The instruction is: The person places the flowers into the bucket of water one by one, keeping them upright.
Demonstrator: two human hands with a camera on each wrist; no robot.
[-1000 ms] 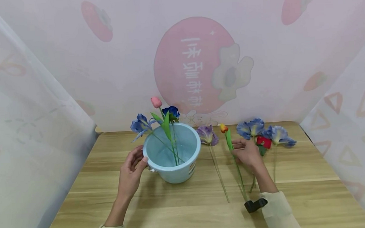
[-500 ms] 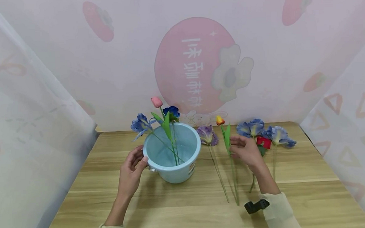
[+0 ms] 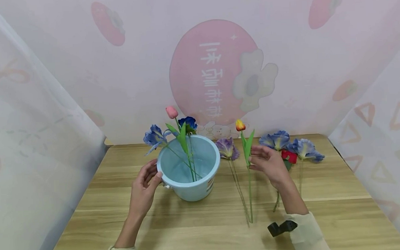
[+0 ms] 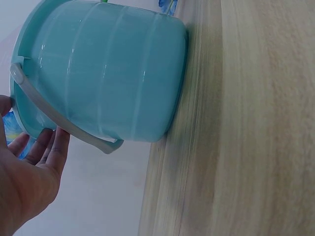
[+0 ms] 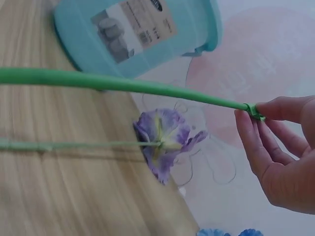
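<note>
My right hand [image 3: 269, 165] pinches an orange-yellow tulip [image 3: 240, 125] by its green stem, just under the leaves. In the right wrist view the green stem [image 5: 123, 84] runs away from the thumb and fingertips. The tulip stands nearly upright in the head view, right of a light blue bucket [image 3: 193, 193]. My left hand [image 3: 142, 189] holds the bucket's left rim, thumb at the edge. In the left wrist view its fingers lie beside the grey handle [image 4: 59, 118]. Inside the bucket lean a pink tulip [image 3: 171, 112], a dark blue flower [image 3: 188, 122] and a light blue iris [image 3: 155, 137].
A purple flower [image 3: 228, 149] lies on the wooden table [image 3: 204, 235] between bucket and tulip. Right of my right hand lie two blue flowers, one a pale blue flower [image 3: 305, 149], and a red flower [image 3: 289, 157]. A printed curtain [image 3: 145, 68] stands behind the table.
My right hand has raised the orange-yellow tulip and brought it slightly left, its stem turning from slanted to nearly upright. The left hand and the bucket have stayed put.
</note>
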